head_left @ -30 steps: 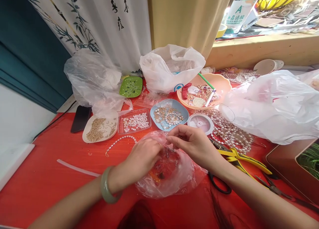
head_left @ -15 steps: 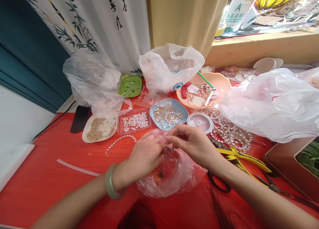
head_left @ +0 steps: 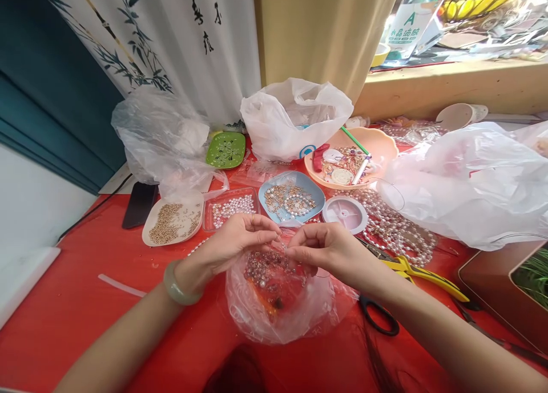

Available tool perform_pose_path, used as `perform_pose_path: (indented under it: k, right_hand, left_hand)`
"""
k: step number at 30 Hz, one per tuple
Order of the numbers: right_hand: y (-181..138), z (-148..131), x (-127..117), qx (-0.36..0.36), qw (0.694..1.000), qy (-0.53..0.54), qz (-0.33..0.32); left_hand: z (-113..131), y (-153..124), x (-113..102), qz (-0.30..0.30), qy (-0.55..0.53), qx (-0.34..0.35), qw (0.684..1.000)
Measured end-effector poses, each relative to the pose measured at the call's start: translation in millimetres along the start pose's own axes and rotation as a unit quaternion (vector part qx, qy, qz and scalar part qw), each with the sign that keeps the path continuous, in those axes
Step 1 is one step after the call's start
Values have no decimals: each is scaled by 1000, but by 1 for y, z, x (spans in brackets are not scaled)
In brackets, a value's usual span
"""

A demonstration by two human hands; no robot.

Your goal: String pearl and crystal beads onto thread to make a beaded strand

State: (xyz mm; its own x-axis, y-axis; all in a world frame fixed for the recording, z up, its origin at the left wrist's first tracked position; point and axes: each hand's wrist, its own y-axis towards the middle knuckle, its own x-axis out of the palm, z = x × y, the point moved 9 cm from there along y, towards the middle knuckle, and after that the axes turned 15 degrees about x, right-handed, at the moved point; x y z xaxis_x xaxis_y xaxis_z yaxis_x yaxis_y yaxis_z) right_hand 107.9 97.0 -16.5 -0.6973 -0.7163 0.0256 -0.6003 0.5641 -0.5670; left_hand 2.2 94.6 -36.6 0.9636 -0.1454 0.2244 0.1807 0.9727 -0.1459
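Over an open clear plastic bag, my left hand has its thumb and fingertips brought together, a jade-like bangle on its wrist. My right hand pinches close beside them; a thin dark line shows below its fingers. What lies in either pinch is too small to name. Clear and pinkish beads sit in the bag beneath the hands. Behind the hands are a blue dish of pearl and gold beads, a clear tray of pearl beads and a white spool. My left hand partly hides a pearl strand.
Gold beads fill part of a cream dish beside a black phone. Yellow-handled pliers and black scissor handles lie right. Pearl strands, a peach bowl and white plastic bags stand farther back.
My left hand has moved up and left, away from over the bag, turning so its fingers point right. More beads in the bag show. My right hand stays close to its place.
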Motion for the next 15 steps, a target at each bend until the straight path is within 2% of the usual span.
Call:
perform_pose_path:
  k: [4,15]
  right_hand:
    - [3,2,-1,14,1000,-5,4]
    - [3,5,-1,19,1000,11,6]
  left_hand:
    - [-3,1,1,-1,-38,2,999]
    - [-6,0,2,-9,-52,6,999]
